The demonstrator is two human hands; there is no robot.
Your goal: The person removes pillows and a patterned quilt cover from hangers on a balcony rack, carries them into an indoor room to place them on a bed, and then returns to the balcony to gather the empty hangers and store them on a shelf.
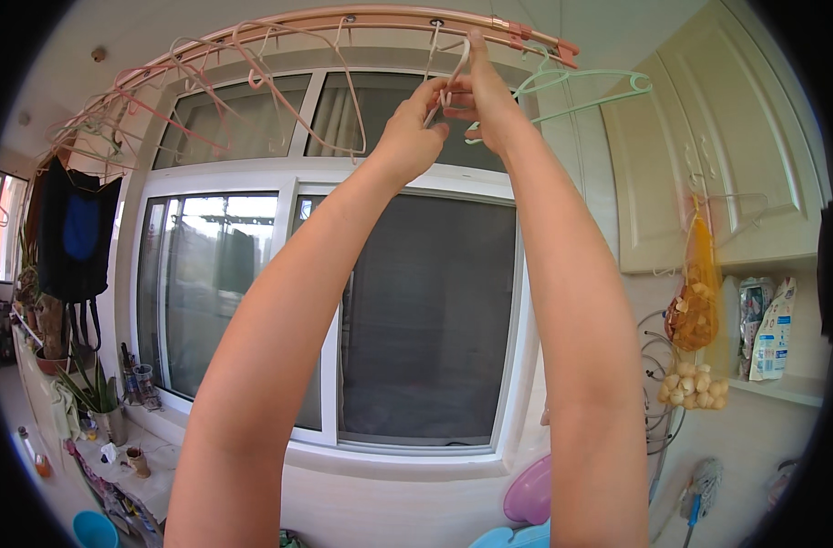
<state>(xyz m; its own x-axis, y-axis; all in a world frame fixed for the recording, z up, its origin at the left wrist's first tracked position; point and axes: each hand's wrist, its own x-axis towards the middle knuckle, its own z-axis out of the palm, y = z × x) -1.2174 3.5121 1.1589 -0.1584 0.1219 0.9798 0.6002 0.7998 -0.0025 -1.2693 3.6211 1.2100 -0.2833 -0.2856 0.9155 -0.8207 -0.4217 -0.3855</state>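
Note:
Both of my arms reach up to a rose-gold drying rail (389,12) above the window. A white clothes hanger (463,60) is seen nearly edge-on between my hands, just under the rail. My left hand (415,133) grips its left side, thumb pointing right. From the other side, my right hand (490,92) has its fingers curled around the hanger, with the thumb raised close to the rail. My fingers hide part of the hanger's body. Immediately right of my right hand, a mint-green hanger (587,106) hangs from the rail's end.
Several pink and white hangers (296,103) hang along the rail to the left, beside a black bag (81,226). At right are wall cabinets (717,151) and an orange net bag (693,308). Potted plants (105,404) stand lower left; a pink basin (529,490) sits below.

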